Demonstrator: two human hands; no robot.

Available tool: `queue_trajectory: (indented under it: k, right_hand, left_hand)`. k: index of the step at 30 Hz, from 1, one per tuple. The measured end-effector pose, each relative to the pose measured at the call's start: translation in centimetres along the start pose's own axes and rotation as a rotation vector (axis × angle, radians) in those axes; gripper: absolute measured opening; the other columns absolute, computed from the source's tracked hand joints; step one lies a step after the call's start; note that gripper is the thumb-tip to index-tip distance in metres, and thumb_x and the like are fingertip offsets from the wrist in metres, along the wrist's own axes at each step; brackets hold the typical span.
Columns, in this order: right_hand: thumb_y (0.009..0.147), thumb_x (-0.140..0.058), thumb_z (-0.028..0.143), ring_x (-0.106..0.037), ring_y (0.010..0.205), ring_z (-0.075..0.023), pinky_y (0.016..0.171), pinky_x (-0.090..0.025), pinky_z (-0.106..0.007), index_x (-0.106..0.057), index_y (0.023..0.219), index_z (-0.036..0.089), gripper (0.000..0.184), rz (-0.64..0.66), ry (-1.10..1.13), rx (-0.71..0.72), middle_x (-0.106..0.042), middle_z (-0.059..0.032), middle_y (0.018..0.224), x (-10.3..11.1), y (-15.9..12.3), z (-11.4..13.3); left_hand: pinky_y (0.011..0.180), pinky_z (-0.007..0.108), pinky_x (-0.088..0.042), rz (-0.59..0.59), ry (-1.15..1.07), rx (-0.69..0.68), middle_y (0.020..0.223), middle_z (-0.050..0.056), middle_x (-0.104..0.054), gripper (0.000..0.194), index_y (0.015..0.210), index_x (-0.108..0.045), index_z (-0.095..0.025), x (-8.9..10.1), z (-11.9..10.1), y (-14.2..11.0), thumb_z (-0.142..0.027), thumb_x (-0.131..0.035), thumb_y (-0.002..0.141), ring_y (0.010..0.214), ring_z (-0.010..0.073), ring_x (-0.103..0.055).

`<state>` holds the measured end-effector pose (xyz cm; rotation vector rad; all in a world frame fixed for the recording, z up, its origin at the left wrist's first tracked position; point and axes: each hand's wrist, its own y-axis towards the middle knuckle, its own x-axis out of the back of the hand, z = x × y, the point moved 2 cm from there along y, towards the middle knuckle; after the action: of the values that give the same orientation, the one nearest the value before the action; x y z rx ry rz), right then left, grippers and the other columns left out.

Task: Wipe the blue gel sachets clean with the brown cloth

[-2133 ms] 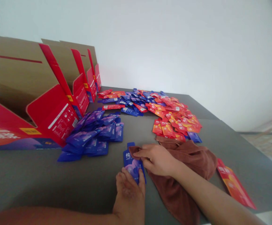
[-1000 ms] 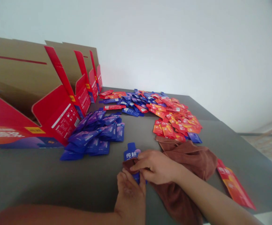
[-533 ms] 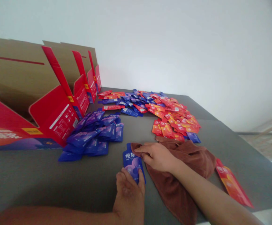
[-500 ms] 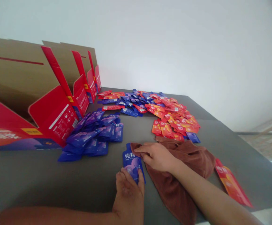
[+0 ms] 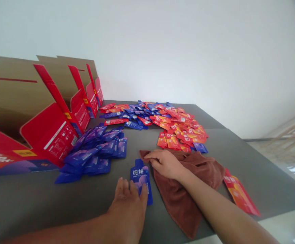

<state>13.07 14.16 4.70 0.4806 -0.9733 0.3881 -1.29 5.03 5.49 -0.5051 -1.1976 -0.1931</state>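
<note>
Blue foil sachet (image 5: 139, 179), printed with white Chinese characters, lies flat on the grey tabletop (image 5: 27, 210), face up and near the front edge of the work area. At far left, a row of open cardboard display boxes (image 5: 48, 135) stands on its side along the wall, with red flaps folded out so that the brown insides face the table. Just in front of them lies a loose pile of blue sachets (image 5: 94, 154), kept as one colour and overlapping, which puts them within easy reach of the boxes.

Left hand (image 5: 125, 205) sits at the lower end of the single sachet, its fingers spread and slightly arched. The thumb (image 5: 143, 196) lies against the sachet's edge, steadying it without a visible pinch. Further back, a wide heap of mixed red, orange and blue sachets (image 5: 168, 118) spreads across the table.

Right hand (image 5: 165, 163) rests on a crumpled brown towel (image 5: 185, 200), its fingers close together and pressed lightly into the cloth, with no pinch that can be made out. The towel's corner ends just beside the top of the blue sachet. Beyond the towel, at right, one red-orange sachet (image 5: 239, 193) lies alone near the table's edge.
</note>
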Motion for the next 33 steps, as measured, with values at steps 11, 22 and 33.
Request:
queue_trajectory:
  k: [11, 22, 33]
  right_hand:
    - [0.08, -0.042, 0.013, -0.059, 0.086, -0.0147, 0.078, -0.042, -0.025, -0.065, 0.101, 0.019, 0.032, -0.036, -0.012, -0.007, -0.067, -0.0027, 0.097, 0.4, 0.0, -0.6]
    - [0.08, -0.042, 0.016, -0.059, 0.09, -0.0154, 0.079, -0.041, -0.025, -0.064, 0.102, 0.02, 0.031, 0.041, -0.055, -0.015, -0.066, -0.0023, 0.1, -0.2, -0.1, -0.6]
    - [0.08, -0.041, 0.016, -0.058, 0.096, -0.0174, 0.083, -0.04, -0.027, -0.062, 0.107, 0.02, 0.034, 0.087, -0.053, 0.018, -0.065, -0.0031, 0.106, 0.3, -0.5, -0.4]
  left_hand:
    - [0.099, 0.058, -0.029, -0.067, -0.12, 0.038, 0.134, 0.017, -0.043, 0.045, 0.121, -0.05, -0.026, 0.5, -3.0, 1.1, -0.011, -0.039, 0.08, 0.123, 0.0352, -0.034]
    - [0.095, 0.057, -0.028, 0.151, -0.087, 0.286, 0.133, 0.031, -0.037, 0.052, 0.131, -0.036, -0.019, -2.2, 3.9, 3.9, -0.03, -0.043, 0.081, 0.115, 0.0419, -0.043]
    - [0.085, 0.051, -0.032, 0.218, -0.128, 0.515, 0.132, 0.026, -0.042, 0.065, 0.135, -0.029, -0.023, -2.6, 10.6, 6.8, -0.056, -0.026, 0.078, 0.115, 0.0457, -0.042]
